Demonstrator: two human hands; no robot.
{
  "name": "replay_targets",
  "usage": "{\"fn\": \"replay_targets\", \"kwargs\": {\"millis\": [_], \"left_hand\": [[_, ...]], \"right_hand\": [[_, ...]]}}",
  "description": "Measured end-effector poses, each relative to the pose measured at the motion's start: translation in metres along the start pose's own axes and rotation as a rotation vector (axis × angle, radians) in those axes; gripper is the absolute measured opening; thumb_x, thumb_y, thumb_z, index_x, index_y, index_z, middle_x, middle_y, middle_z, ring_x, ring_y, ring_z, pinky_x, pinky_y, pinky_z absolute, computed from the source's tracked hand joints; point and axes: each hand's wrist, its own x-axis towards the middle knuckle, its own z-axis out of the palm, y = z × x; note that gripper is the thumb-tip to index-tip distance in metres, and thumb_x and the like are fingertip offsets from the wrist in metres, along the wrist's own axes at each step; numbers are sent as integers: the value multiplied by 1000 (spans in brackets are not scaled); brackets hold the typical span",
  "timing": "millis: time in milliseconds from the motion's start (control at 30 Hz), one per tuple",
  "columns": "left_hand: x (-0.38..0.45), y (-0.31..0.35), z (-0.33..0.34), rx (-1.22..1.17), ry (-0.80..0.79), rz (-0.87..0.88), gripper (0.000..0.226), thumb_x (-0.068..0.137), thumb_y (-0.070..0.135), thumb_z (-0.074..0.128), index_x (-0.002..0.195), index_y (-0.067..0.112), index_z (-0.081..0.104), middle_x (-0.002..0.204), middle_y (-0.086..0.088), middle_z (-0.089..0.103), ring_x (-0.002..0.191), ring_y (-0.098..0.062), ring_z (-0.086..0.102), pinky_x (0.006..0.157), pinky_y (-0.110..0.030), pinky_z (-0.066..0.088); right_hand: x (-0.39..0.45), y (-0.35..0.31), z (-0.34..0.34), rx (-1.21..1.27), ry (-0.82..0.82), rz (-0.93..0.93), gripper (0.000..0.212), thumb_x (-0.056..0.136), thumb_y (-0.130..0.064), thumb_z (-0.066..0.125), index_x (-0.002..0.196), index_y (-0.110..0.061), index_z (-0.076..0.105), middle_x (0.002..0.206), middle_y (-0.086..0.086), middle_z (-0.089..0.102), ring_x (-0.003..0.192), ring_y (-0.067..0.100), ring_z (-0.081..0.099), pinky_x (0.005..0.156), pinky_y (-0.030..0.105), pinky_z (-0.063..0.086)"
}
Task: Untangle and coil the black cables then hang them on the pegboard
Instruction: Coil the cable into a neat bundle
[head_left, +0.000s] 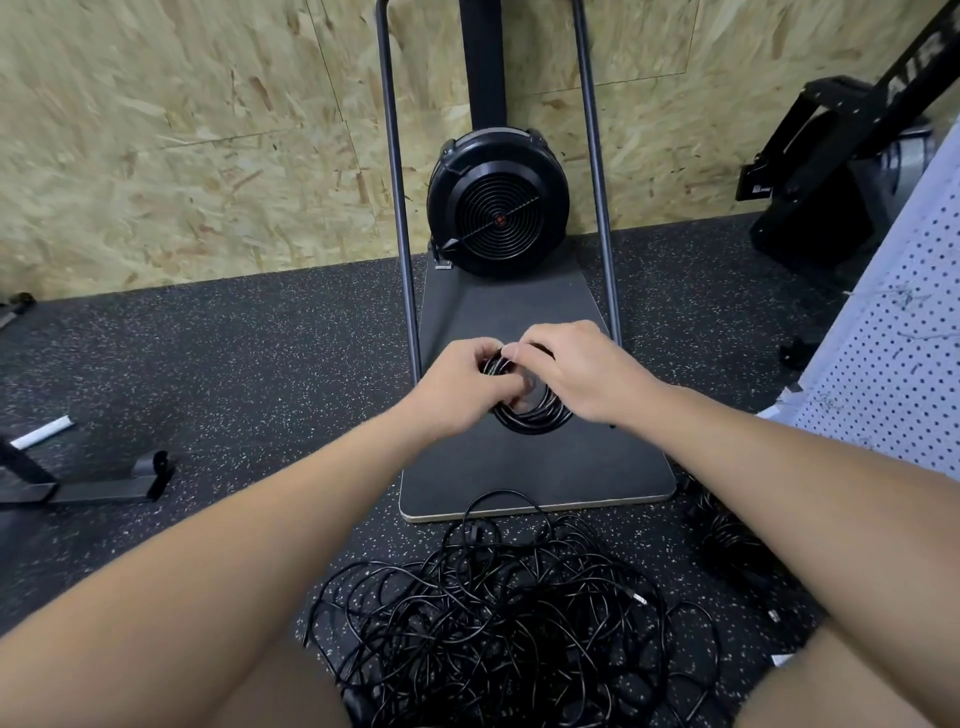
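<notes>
Coiling step. Left hand (457, 387) and right hand (582, 371) both curled on coil (535, 410). Tangle (498, 613) below hands. Next, probably: secure coil, hang on pegboard (893, 364) at right.

Legible text: one item. White capital letters "AIR" on the slanted black frame (904, 78) of the machine at upper right; the word runs off the picture's edge, so any further letters cannot be told. A small pale mark on that machine's black bracket (756, 189) is too blurred to read. Nothing else legible.
</notes>
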Motion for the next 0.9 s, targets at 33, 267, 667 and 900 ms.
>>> {"fn": "replay_targets", "kwargs": {"millis": [33, 267, 667, 900], "left_hand": [[0, -1, 5, 139, 71, 55, 20, 93, 22, 78, 98, 5, 68, 85, -1, 76, 78, -24, 71, 77, -42, 56], [1, -2, 19, 71, 213, 26, 22, 108, 26, 65, 95, 9, 62, 80, 1, 75, 80, -19, 75, 86, -44, 59], [-9, 29, 11, -194, 190, -113, 74, 110, 73, 30, 82, 16, 69, 66, 2, 60, 69, -16, 52, 73, -36, 39], [-3, 15, -5, 90, 249, 32, 67, 119, 48, 33, 75, 8, 65, 59, -3, 61, 58, -19, 54, 63, -35, 43]], "right_hand": [[1, 1, 0, 29, 39, 15, 48, 106, -67, 49, 89, -29, 72, 80, -8, 72, 77, 11, 65, 74, 43, 51], [-1, -6, 8, 78, 218, 142, 61, 106, -68, 43, 76, -17, 61, 70, 1, 62, 74, 27, 60, 71, 52, 50], [-2, -16, 18, 201, 243, 216, 61, 113, -59, 38, 77, -17, 63, 74, 2, 69, 75, 23, 65, 78, 50, 54], [-9, -17, -1, 291, -43, 231, 41, 111, -58, 50, 123, -21, 65, 109, -6, 75, 71, 24, 78, 66, 44, 65]]}}
